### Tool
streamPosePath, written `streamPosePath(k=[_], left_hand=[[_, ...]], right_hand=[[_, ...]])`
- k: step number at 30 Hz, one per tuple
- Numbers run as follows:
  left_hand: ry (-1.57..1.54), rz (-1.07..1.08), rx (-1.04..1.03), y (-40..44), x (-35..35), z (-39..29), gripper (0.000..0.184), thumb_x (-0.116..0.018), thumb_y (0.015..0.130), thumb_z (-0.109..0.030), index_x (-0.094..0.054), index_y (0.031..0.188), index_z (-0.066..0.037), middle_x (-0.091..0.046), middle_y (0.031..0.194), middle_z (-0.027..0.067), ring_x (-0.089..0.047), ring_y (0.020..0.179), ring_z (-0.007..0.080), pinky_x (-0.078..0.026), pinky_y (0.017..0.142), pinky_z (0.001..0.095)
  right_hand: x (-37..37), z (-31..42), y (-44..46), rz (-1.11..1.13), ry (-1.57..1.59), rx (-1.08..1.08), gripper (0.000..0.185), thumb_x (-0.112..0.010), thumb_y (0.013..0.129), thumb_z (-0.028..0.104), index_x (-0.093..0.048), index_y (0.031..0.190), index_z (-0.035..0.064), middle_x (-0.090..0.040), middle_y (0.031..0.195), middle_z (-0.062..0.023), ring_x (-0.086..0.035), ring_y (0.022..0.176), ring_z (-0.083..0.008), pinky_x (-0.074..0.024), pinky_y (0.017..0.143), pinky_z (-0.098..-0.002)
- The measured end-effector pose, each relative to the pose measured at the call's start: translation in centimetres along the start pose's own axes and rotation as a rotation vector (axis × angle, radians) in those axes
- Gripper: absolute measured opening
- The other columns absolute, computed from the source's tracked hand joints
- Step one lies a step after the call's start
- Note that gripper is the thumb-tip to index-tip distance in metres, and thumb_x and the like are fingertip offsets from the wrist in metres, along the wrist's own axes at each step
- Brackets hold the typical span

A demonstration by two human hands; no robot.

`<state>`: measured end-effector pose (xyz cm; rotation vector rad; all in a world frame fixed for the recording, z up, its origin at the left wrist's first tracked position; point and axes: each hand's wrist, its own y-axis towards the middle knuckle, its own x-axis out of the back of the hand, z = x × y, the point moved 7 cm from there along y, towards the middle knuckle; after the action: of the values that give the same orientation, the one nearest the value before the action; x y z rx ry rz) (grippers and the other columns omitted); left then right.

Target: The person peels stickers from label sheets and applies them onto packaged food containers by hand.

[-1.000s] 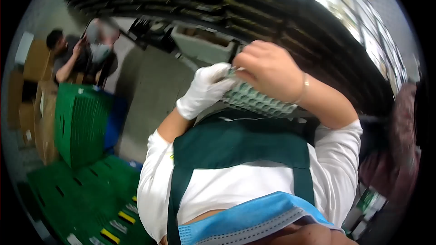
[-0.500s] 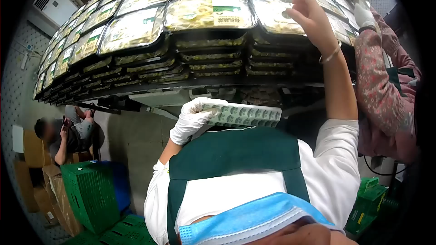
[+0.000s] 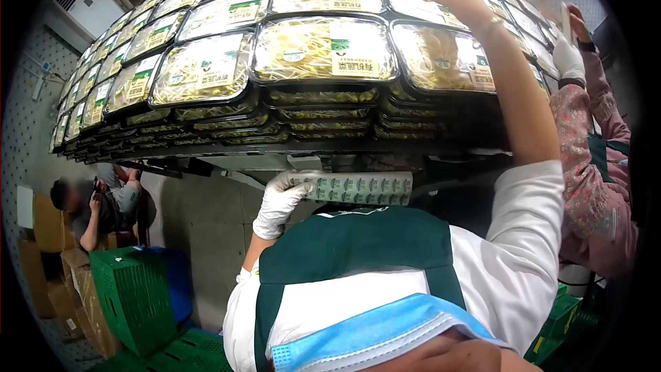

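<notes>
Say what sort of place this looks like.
Probably a food-packing room: clear-topped trays of what look like bean sprouts stand stacked in rows, the gloved left hand holds a sheet of small labels, and green plastic crates stand nearby.

The place is a food-packing area. Sealed trays (image 3: 323, 48) of sprouts, with printed labels, stand in stacked layers beyond the left hand (image 3: 277, 203) and around the right hand (image 3: 458, 3). The left hand grips a sheet of stickers (image 3: 361, 188) with a repeated print. To the right of the right hand, a co-worker's gloved hand (image 3: 569, 58) is positioned beside the same trays. Green crates (image 3: 134, 296), a blue crate (image 3: 179, 282) and cardboard boxes (image 3: 86, 303) are located left of the gripping hand. A dark green apron (image 3: 351, 248) is worn directly below the sheet.
</notes>
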<state>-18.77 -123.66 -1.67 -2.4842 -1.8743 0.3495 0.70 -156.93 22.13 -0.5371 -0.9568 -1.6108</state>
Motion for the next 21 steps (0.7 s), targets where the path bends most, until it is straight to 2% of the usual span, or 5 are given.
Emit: streamPosePath(k=[6, 10, 14, 19, 21], left_hand=[[-0.097, -0.098, 0.02, -0.7, 2.8, 1.8, 0.01, -0.059, 0.074, -0.004, -0.057, 0.082, 0.0, -0.058, 0.072, 0.0004, -0.047, 0.061, 0.0047, -0.039, 0.057, 0.0187], [-0.098, -0.247, 0.044, -1.9, 4.7, 1.0, 0.008, -0.063, 0.07, -0.004, -0.06, 0.076, -0.001, -0.058, 0.068, 0.001, -0.049, 0.058, 0.0059, -0.04, 0.057, 0.0201], [-0.33, -0.324, -0.036, -2.4, 7.0, 0.4, 0.016, -0.062, 0.067, 0.0, -0.058, 0.082, 0.001, -0.061, 0.073, 0.005, -0.055, 0.062, 0.0095, -0.044, 0.056, 0.022], [-0.464, -0.311, -0.358, -2.2, 7.1, -5.5, 0.02, -0.054, 0.07, 0.007, -0.055, 0.09, 0.004, -0.058, 0.094, 0.0142, -0.057, 0.084, 0.0174, -0.044, 0.076, 0.026], [-0.379, -0.295, -0.463, -2.2, 6.3, -8.1, 0.025, -0.053, 0.069, 0.008, -0.053, 0.094, 0.006, -0.054, 0.104, 0.0182, -0.054, 0.092, 0.0198, -0.042, 0.081, 0.0271]], right_hand=[[-3.5, -2.2, 3.9, 0.058, -0.44, 0.069, 0.045, -0.06, 0.063, 0.046, -0.061, 0.068, 0.0014, -0.059, 0.065, -0.0145, -0.056, 0.06, -0.0237, -0.0439, 0.06, -0.0328], [-2.8, -5.5, 3.9, 0.216, -0.535, -0.18, 0.059, -0.05, 0.068, 0.057, -0.059, 0.058, -0.0008, -0.057, 0.062, -0.0168, -0.054, 0.056, -0.0285, -0.0438, 0.06, -0.0364], [0.8, -4.3, 2.7, -0.157, -0.451, 0.098, 0.04, -0.052, 0.076, 0.038, -0.057, 0.075, -0.0016, -0.056, 0.067, -0.0108, -0.053, 0.063, -0.0195, -0.041, 0.06, -0.0292], [-0.7, 7.2, -15.7, -0.089, 0.386, 0.118, 0.019, -0.06, 0.075, 0.017, -0.053, 0.084, 0.0007, -0.051, 0.067, -0.0003, -0.046, 0.061, -0.0067, -0.0372, 0.058, -0.0182], [-6.1, 9.3, -20.6, 0.018, 0.385, 0.21, 0.027, -0.064, 0.071, 0.008, -0.053, 0.095, 0.0023, -0.052, 0.066, -0.0002, -0.047, 0.06, -0.0055, -0.0379, 0.053, -0.018]])
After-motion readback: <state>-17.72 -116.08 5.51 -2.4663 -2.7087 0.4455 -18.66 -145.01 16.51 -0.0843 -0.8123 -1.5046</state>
